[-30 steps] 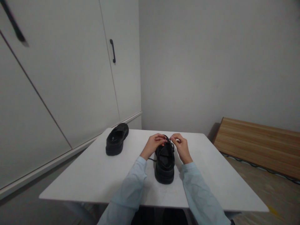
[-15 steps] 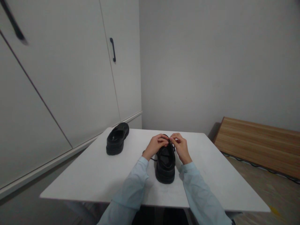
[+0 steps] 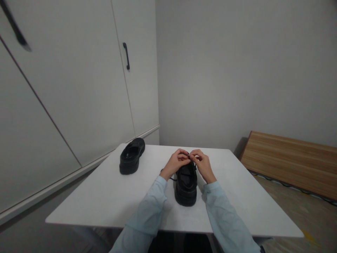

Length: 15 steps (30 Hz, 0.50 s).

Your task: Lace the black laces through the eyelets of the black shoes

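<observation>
A black shoe (image 3: 185, 186) stands upright on the white table, its heel toward me and its toe hidden behind my fingers. My left hand (image 3: 176, 162) is over the front left of the shoe, fingers pinched together on a dark shoelace. From the other side my right hand (image 3: 201, 163) pinches at the lace too, its fingertips almost touching the left ones. A loop of black shoelace (image 3: 172, 179) sticks out left of the shoe, under my left wrist. The exact hold on the lace is too small to make out.
A second black shoe (image 3: 131, 156) stands at the back left of the white table (image 3: 105, 200). White cabinets (image 3: 79, 88) with dark handles rise on the left, and a grey wall is behind. A wood-grain board (image 3: 289, 161) leans at the right.
My right hand has shifted slightly left, bringing its fingertips closer to the left hand's over the lace. Both shoes stay in place.
</observation>
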{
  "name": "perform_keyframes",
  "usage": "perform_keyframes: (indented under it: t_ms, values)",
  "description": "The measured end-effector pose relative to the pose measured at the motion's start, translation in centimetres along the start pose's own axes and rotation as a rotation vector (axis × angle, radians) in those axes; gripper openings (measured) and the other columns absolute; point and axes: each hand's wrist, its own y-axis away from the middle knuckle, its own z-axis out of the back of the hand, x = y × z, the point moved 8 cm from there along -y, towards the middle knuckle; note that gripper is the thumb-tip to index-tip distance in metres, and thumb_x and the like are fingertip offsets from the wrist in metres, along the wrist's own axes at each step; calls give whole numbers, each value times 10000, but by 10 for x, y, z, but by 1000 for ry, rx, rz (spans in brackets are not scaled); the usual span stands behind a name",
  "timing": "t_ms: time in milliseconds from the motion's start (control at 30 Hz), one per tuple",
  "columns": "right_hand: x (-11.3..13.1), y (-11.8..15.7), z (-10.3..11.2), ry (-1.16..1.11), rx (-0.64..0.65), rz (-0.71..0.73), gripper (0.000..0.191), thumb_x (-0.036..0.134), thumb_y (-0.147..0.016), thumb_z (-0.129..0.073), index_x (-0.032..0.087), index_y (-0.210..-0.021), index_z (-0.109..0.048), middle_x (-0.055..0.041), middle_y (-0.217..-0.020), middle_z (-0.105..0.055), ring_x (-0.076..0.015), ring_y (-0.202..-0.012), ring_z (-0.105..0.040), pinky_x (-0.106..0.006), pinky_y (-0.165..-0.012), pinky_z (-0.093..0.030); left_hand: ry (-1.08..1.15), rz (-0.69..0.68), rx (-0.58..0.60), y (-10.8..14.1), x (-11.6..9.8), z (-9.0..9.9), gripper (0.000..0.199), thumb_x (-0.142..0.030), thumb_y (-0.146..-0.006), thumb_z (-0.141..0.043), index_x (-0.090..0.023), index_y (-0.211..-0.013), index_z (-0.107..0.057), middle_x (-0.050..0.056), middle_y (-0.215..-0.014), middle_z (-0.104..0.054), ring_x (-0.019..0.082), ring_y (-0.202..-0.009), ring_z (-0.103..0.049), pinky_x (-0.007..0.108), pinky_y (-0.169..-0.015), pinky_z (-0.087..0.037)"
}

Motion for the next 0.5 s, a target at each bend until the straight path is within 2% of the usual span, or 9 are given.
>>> perform_keyframes:
  t_ms: [67,167,233,333,400,500]
  values:
    - [-5,-2,1,-29,65,-46,226,384,-724,-675,214,-872,-662,-51,-908,-636,-194,-855,-574,-313,-723,-470,18,-2,7,1,-2,0,440,-311,-605,-781,-148,-937,-543,6,-740,-656,127,-710,-632,243,-706,-471]
    - [-14,-1,1,-85,183,-103,482,342,-638,-757,236,-1076,-587,-64,-1076,-625,-222,-1036,-568,-363,-856,-465,-1,-17,31,1,-5,-1,435,-294,-624,-769,-129,-982,-588,23,-762,-660,123,-715,-624,232,-701,-465]
    - [-19,3,-4,-110,303,-127,620,312,-594,-796,247,-1155,-542,-76,-1169,-595,-232,-1136,-531,-392,-935,-436,-18,-35,33,0,-6,-1,425,-287,-638,-756,-119,-1000,-611,36,-789,-666,119,-721,-616,228,-705,-461]
    - [-21,10,-13,-115,446,-122,694,295,-577,-812,244,-1204,-519,-90,-1247,-564,-231,-1199,-496,-420,-1032,-368,-41,-36,-1,-1,-6,3,382,-307,-645,-741,-108,-957,-646,54,-816,-675,133,-742,-615,238,-704,-465]
    - [-22,11,-14,-111,464,-118,694,296,-587,-807,240,-1214,-516,-93,-1266,-556,-225,-1210,-491,-424,-1063,-336,-58,-29,-10,-1,-5,4,333,-327,-650,-729,-105,-889,-663,69,-846,-681,150,-772,-619,245,-701,-470]
    - [-25,10,-11,-73,422,-152,657,304,-603,-793,236,-1200,-526,-90,-1247,-567,-230,-1202,-495,-441,-1055,-340,-67,-40,-5,-1,-8,5,283,-333,-659,-718,-113,-826,-660,72,-876,-683,158,-793,-620,244,-694,-482]
